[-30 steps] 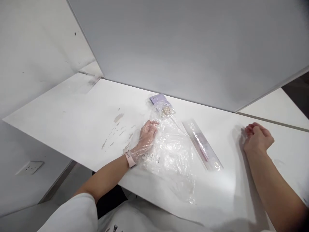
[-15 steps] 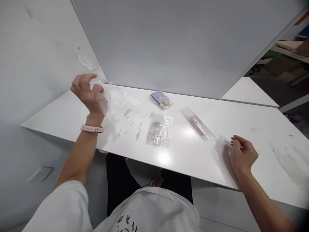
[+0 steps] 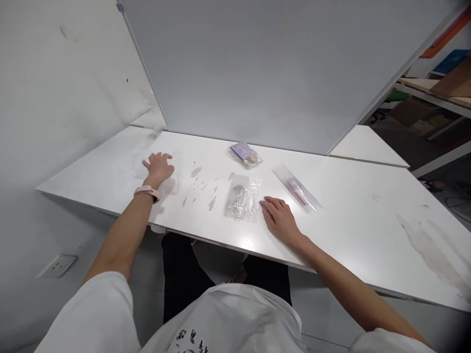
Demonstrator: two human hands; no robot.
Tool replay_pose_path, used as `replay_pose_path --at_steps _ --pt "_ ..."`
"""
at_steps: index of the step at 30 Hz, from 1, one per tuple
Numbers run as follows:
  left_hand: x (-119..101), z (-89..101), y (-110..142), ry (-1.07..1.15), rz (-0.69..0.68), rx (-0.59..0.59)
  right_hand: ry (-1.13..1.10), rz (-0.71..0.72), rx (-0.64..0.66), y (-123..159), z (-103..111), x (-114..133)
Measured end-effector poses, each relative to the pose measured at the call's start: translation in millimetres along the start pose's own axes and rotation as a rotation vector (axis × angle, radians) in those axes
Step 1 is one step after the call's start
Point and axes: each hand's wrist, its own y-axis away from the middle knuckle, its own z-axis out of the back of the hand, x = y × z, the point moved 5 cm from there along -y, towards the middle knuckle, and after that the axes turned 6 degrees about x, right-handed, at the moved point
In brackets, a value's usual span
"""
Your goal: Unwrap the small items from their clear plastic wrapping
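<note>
On the left part of the white table [image 3: 206,225], my left hand [image 3: 159,167] lies palm down with its fingers spread over a crumpled clear plastic bag [image 3: 177,171]. My right hand [image 3: 279,218] rests on the table with fingers stretched out, holding nothing. Its fingertips are just right of a flat clear packet [image 3: 241,198] that has small dark print and a greyish round shape inside. Further right lies a long clear sleeve [image 3: 297,189] with a narrow pinkish item in it. Behind the flat packet sits a small bag [image 3: 246,154] with a purple card and a gold-coloured piece.
A tall grey panel [image 3: 239,73] stands along the table's back edge. The white wall [image 3: 73,108] closes off the left, with a socket [image 3: 58,266] low on it. Brownish scuffs [image 3: 212,198] mark the tabletop. Shelving [image 3: 437,88] is beyond the far right.
My left hand has come down onto the table with the clear plastic bag, from raised near the wall. My right hand has moved left, from beyond the long sleeve to beside the flat packet.
</note>
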Motion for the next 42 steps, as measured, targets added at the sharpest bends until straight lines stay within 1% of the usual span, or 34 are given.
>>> replay_pose_path --at_steps 1,2,3,4,6,7,8,9,10,11,13,14,16,17,19,21,22,23,25,28,30,31,33,35,37,40,42 --pt "-16 4.3 4 -0.01 -0.051 -0.085 0.01 0.01 0.015 -2 -1 -1" --pt "-33 4.1 10 -0.038 -0.107 -0.154 0.019 0.018 0.028 -4 -1 -1" --pt "-50 -1.7 17 -0.069 -0.164 -0.192 0.026 0.022 0.039 -7 -2 -1" --pt "-65 -15.2 26 -0.036 -0.2 -0.15 0.031 0.023 0.046 -11 -3 -2" --pt "-89 -54.8 43 -0.001 -0.221 -0.002 0.038 0.008 0.047 -20 -6 -3" --pt "-97 -79.5 52 0.011 -0.227 0.113 0.04 -0.012 0.038 -24 -7 -5" --pt "-103 -107.7 61 0.049 -0.205 0.302 0.037 -0.036 0.025 -28 -9 -8" --pt "-107 -130.3 68 0.08 -0.175 0.402 0.025 -0.06 0.008 -31 -9 -12" --pt "-110 -147.3 72 0.119 -0.151 0.431 -0.002 -0.08 -0.009 -34 -9 -16" --pt "-113 -161.5 75 0.181 -0.136 0.463 -0.049 -0.095 -0.027 -35 -9 -21" --pt "-120 -181.3 77 0.366 -0.095 0.528 -0.198 -0.114 -0.072 -36 -5 -31" --pt "-124 -189.2 78 0.494 -0.059 0.6 -0.284 -0.123 -0.1 -36 -1 -35" --pt "-132 -200.7 80 0.791 0.058 0.778 -0.428 -0.124 -0.155 -34 7 -39" --pt "-136 -203.8 82 0.936 0.124 0.858 -0.465 -0.112 -0.173 -33 11 -37" --pt "-140 -205.1 85 1.172 0.225 0.988 -0.446 -0.051 -0.166 -34 17 -26" --pt "-141 -201.3 88 1.314 0.273 1.079 -0.333 0.034 -0.097 -36 17 -9" --pt "-140 -198.4 89 1.345 0.285 1.103 -0.266 0.069 -0.048 -36 15 -1" --pt "-139 -195.3 90 1.351 0.287 1.106 -0.207 0.09 -0.002 -37 12 6" --pt "-134 -189.7 89 1.265 0.26 1.068 -0.127 0.082 0.066 -37 7 12" --pt "-129 -183.3 85 0.993 0.166 0.932 -0.089 -0.012 0.111 -34 2 5" --pt "-130 -179.3 83 0.904 0.124 0.85 -0.114 -0.08 0.124 -32 3 -4" --pt "-132 -177.1 83 0.912 0.109 0.821 -0.146 -0.105 0.123 -31 4 -8" --pt "-137 -172.3 84 0.992 0.072 0.804 -0.238 -0.133 0.112 -30 10 -13" --pt "-142 -168.3 86 1.08 0.039 0.815 -0.331 -0.141 0.103 -30 18 -14" --pt "-144 -167.0 89 1.158 0.021 0.854 -0.394 -0.142 0.104 -30 24 -13" --pt "-143 -167.2 89 1.324 0.041 0.898 -0.466 -0.171 0.076 -27 29 -17" --pt "-138 -164.8 85 1.46 0.079 0.873 -0.505 -0.22 0.053 -25 28 -25"
